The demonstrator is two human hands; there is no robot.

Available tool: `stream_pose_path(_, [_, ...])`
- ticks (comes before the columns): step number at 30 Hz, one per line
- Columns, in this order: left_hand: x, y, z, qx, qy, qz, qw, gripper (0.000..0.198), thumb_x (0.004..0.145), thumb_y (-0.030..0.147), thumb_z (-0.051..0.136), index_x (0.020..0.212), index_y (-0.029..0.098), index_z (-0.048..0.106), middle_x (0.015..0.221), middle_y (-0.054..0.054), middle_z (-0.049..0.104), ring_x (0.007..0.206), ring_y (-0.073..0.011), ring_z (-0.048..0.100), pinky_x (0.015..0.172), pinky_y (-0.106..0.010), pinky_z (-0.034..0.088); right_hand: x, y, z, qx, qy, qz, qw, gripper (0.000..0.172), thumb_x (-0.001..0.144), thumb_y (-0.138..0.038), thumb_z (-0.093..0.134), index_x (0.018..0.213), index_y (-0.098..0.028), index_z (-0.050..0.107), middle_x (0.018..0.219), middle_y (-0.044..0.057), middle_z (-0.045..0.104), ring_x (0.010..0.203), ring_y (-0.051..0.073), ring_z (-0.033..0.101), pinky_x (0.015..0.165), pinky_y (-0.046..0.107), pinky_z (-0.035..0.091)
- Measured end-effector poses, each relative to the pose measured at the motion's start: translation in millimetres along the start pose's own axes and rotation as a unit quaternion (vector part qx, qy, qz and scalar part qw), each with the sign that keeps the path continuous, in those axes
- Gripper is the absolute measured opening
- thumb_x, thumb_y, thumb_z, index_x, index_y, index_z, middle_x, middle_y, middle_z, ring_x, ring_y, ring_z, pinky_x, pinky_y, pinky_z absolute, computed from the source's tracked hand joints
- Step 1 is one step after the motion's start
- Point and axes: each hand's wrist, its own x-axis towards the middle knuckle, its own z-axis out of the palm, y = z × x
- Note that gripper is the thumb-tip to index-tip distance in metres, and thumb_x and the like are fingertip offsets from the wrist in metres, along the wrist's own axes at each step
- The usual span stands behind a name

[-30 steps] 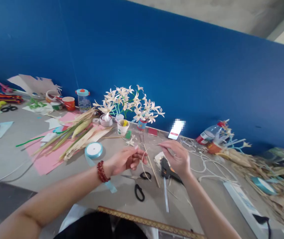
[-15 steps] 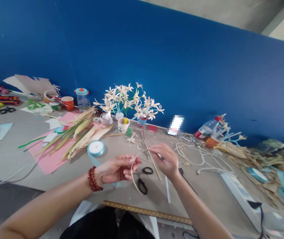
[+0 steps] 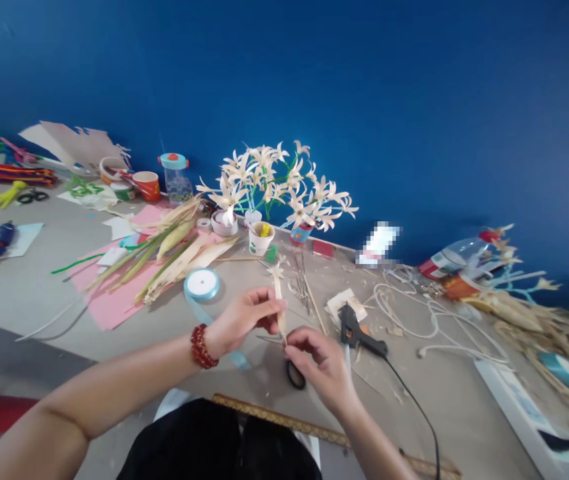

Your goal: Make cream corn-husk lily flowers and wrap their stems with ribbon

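Observation:
My left hand (image 3: 244, 320), with a red bead bracelet on its wrist, pinches a thin pale husk strip (image 3: 279, 303) that stands nearly upright. My right hand (image 3: 322, 367) is closed on the strip's lower end, just below the left fingers. Black scissors (image 3: 295, 375) lie on the grey table (image 3: 39, 293) partly under the right hand. A black glue gun (image 3: 357, 332) rests just right of the hands, its cord running toward the near edge. A roll of light blue ribbon (image 3: 202, 283) sits left of the left hand.
Pale husk flowers (image 3: 274, 183) stand in small cups by the blue wall. Corn husks (image 3: 164, 257) lie on pink paper at the left. White cord (image 3: 414, 317), a plastic bottle (image 3: 457, 260) and dried husks (image 3: 529, 317) fill the right. Cups, a jar and pipe cleaners sit far left.
The curved strip is now held straight and upright. My right hand dropped from above the strip to its lower end. The view shifted, uncovering the glue gun.

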Motion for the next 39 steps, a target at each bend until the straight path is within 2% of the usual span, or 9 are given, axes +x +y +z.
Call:
stream_pose_path(4, [2.4,1.2,-3.2,0.029,-0.023,-0.009,0.999,0.027,0.081,0.035,0.072,0.074,0.014,0.056,0.063,0.001,0.062,0.056,-0.0088,0.058,0.061,-0.022,0.049,1.2,4.3,10.7,0.058,0.018,0.067,0.996,0.023,0.090,-0.036,0.059,0.076,-0.019,0.061,0.069,0.002,0.063,0.062,0.015,0.059,0.060,0.026,0.046])
stream_pose_path(8, [5.5,-3.0,-12.8,0.094,-0.070,-0.029,0.993,0.024,0.081,0.035,0.072,0.077,0.013,0.062,0.070,-0.002,0.066,0.062,-0.0099,0.061,0.065,-0.023,0.050,0.6,14.4,6.3,0.097,0.002,0.106,0.990,0.027,0.095,-0.040,0.051,0.078,-0.020,0.057,0.073,0.003,0.065,0.062,0.016,0.061,0.059,0.027,0.048])
stream_pose_path(11, [9.6,-4.9,-19.2,0.118,-0.044,-0.007,0.992,0.026,0.082,0.036,0.070,0.074,0.013,0.062,0.069,-0.001,0.064,0.061,-0.0096,0.059,0.064,-0.023,0.049,-3.5,24.2,-6.8,-0.100,0.001,0.051,0.994,0.023,0.096,-0.037,0.049,0.088,-0.020,0.062,0.089,0.007,0.069,0.083,0.023,0.065,0.075,0.034,0.051])
stream_pose_path(13, [12.8,-4.8,-22.8,0.124,-0.018,0.009,0.992,0.028,0.082,0.037,0.069,0.072,0.013,0.061,0.066,0.000,0.062,0.059,-0.0091,0.057,0.062,-0.023,0.048,-8.1,31.9,-16.4,-0.270,0.015,0.010,0.963,0.021,0.091,-0.036,0.060,0.104,-0.020,0.062,0.109,0.011,0.068,0.104,0.030,0.062,0.090,0.043,0.048])
stream_pose_path(16, [16.0,-4.8,-27.4,0.104,-0.005,0.009,0.995,0.028,0.083,0.038,0.069,0.072,0.013,0.060,0.066,0.000,0.062,0.058,-0.0095,0.057,0.062,-0.024,0.049,-16.2,40.0,-25.3,-0.402,-0.016,-0.002,0.915,0.034,0.084,-0.034,0.070,0.114,-0.020,0.060,0.118,0.013,0.066,0.110,0.034,0.059,0.093,0.050,0.047])
stream_pose_path(23, [16.9,-8.8,-31.8,0.061,-0.021,0.001,0.998,0.025,0.083,0.036,0.069,0.076,0.013,0.061,0.074,-0.003,0.068,0.063,-0.0118,0.062,0.068,-0.027,0.053,-17.1,28.3,-23.4,-0.466,-0.085,0.011,0.880,0.031,0.078,-0.029,0.076,0.105,-0.020,0.063,0.110,0.011,0.067,0.103,0.032,0.061,0.087,0.045,0.050])
stream_pose_path(29, [13.5,-4.5,-30.6,0.039,-0.015,0.013,0.999,0.023,0.082,0.032,0.072,0.077,0.013,0.060,0.072,-0.003,0.068,0.061,-0.0110,0.062,0.065,-0.026,0.051,-12.5,25.2,-16.9,-0.501,-0.111,0.062,0.856,0.007,0.078,-0.017,0.069,0.083,-0.019,0.064,0.087,0.009,0.069,0.086,0.029,0.066,0.069,0.035,0.048])
stream_pose_path(34, [7.8,0.5,-29.5,0.036,-0.010,0.043,0.998,0.021,0.086,0.031,0.067,0.075,0.013,0.060,0.069,-0.001,0.065,0.060,-0.0105,0.060,0.063,-0.024,0.050,-13.8,23.8,-20.2,-0.432,-0.114,0.164,0.879,0.003,0.083,-0.021,0.062,0.085,-0.022,0.065,0.081,0.005,0.073,0.071,0.024,0.068,0.059,0.030,0.043])
stream_pose_path(39, [4.4,3.7,-30.1,0.038,0.002,0.069,0.997,0.020,0.090,0.030,0.061,0.079,0.013,0.063,0.069,-0.002,0.065,0.061,-0.0116,0.062,0.065,-0.026,0.050,-18.6,24.5,-27.9,-0.153,-0.135,0.238,0.950,0.010,0.080,-0.019,0.062,0.089,-0.023,0.060,0.071,-0.003,0.066,0.058,0.015,0.060,0.056,0.024,0.044])
